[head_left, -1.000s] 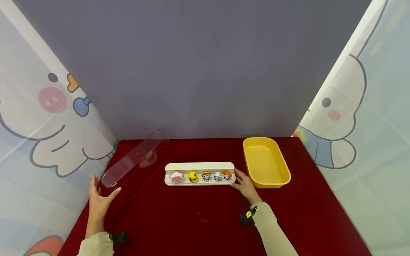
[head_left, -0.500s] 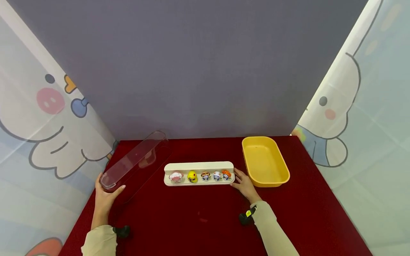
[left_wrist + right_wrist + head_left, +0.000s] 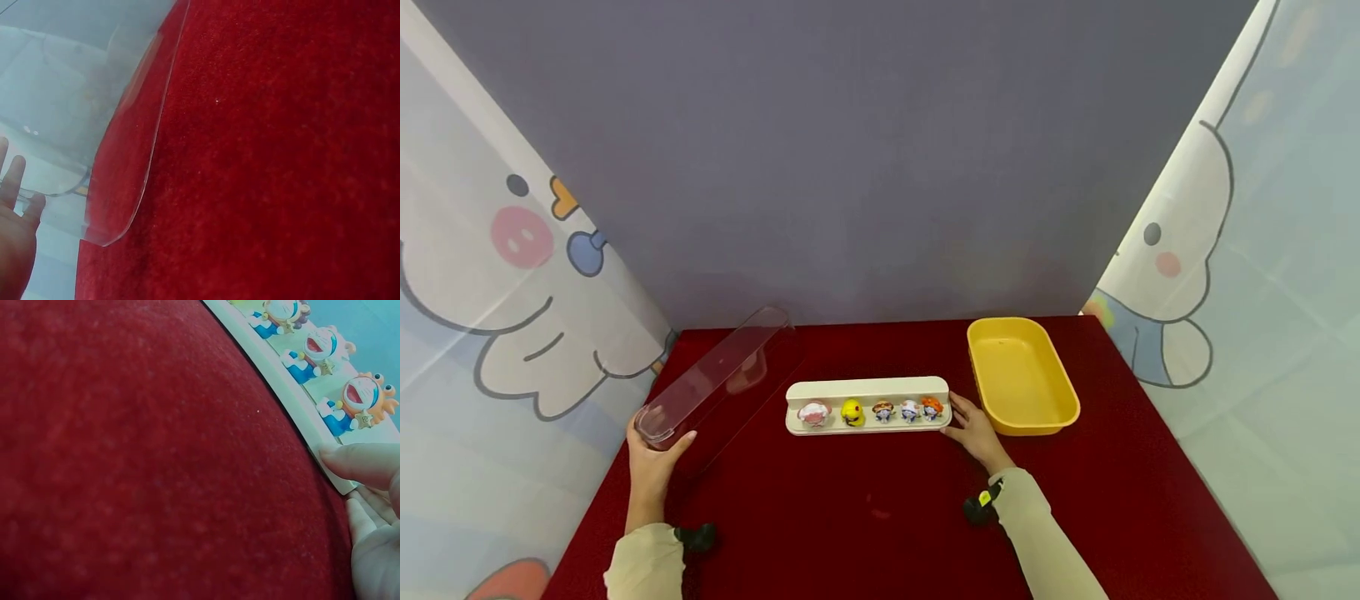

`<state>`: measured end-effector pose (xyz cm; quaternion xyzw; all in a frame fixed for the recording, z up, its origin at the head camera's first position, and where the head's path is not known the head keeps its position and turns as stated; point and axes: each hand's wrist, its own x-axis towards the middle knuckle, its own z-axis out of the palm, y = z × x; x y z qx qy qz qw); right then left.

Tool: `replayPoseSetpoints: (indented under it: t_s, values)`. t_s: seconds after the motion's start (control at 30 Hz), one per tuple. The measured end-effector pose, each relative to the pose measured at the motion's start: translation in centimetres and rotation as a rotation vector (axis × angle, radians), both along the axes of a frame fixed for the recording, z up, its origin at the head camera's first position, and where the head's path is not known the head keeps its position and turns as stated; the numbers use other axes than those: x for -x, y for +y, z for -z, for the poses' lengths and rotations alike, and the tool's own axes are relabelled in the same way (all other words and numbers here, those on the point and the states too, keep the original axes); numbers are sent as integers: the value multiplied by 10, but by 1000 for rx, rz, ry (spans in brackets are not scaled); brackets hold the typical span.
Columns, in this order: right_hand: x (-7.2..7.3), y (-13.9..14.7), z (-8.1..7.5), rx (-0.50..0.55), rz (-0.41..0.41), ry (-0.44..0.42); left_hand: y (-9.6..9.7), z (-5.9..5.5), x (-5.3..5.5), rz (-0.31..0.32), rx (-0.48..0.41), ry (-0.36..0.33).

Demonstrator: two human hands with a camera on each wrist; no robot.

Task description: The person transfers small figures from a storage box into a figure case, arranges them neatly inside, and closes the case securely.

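A long clear plastic cover (image 3: 715, 371) stands slantwise at the left of the red table. My left hand (image 3: 651, 467) grips its near end, thumb on one side and fingers on the other; the left wrist view shows part of the hand (image 3: 15, 231) beside the clear wall. In the middle lies a cream display stand (image 3: 868, 388) bearing a row of small figurines, among them a yellow figurine (image 3: 852, 412) and an orange crab-hatted figurine (image 3: 362, 400). My right hand (image 3: 976, 437) holds the stand's right end, thumb at the front corner and fingers around the end.
A yellow tray (image 3: 1026, 383) stands right of the stand, close beyond my right hand. A grey wall (image 3: 880, 167) rises behind the red table (image 3: 880, 517). Cartoon-printed curtains (image 3: 1262, 375) flank both sides.
My left hand has moved forward and right from just short of the clear cover and taken hold of its near end. The right hand stays at the stand's right end.
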<state>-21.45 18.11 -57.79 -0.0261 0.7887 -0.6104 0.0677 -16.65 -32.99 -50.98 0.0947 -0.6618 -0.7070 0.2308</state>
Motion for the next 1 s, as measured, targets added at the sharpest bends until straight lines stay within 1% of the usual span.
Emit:
replayPoseSetpoints:
  t_s: [0.17,0.3,0.47,0.57,0.77,0.93,1.0]
  values:
    - [0,0,0,0,-9,3,-3,8,0,-39,-20,14]
    - [1,0,-2,3,-18,27,-4,14,3,-49,-82,80]
    - [0,-1,-4,-4,-14,1,-4,19,9,-56,-120,165]
    - [0,-1,-4,-3,-15,-10,-3,22,11,-74,-139,212]
    - [0,0,-5,0,-22,-3,3,24,15,-137,-145,253]
    - [-2,-1,-16,28,-40,-21,6,24,15,-150,-173,283]
    - [-2,-2,-17,23,-38,-19,7,23,15,-145,-189,292]
